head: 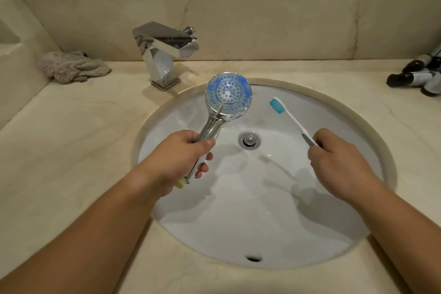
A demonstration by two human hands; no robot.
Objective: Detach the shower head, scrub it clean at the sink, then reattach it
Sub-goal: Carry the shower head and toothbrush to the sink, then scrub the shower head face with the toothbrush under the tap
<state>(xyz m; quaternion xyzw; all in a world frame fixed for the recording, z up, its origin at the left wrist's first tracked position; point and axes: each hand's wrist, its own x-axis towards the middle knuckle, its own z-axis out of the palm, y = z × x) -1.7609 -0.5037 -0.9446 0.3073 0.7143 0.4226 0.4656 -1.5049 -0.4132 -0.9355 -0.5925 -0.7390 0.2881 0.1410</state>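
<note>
The left hand [183, 157] is wrapped around the handle of the chrome handheld shower head with a round grey spray face smeared in blue cleaner [228, 96], fingers and thumb curled round the stem, and holds it up over the far-left part of the round white ceramic sink basin [238, 234]. The shower head's long axis runs from the grip up and away toward the basin's far rim, leaning slightly right, so the spray face sits beyond the hand and is turned toward the person. The right hand [341, 164] pinches the grey end of the white plastic toothbrush with turquoise bristles [290, 118] over the right side of the basin; the brush's axis slants up and to the left from the grip, its bristle end pointing toward the spray face but apart from it, with open basin between. The scrub appears to turn on closing that gap: the bristles lie just right of the face and a little lower, so the right hand is the nearer one to carry them across. The chrome angular faucet [164, 55] stands on the counter behind the basin's far-left rim, no water visibly running. Dark bottles with pale labels [420, 76] lie at the counter's right edge; their writing is too small to read, and no brand shows elsewhere.
</note>
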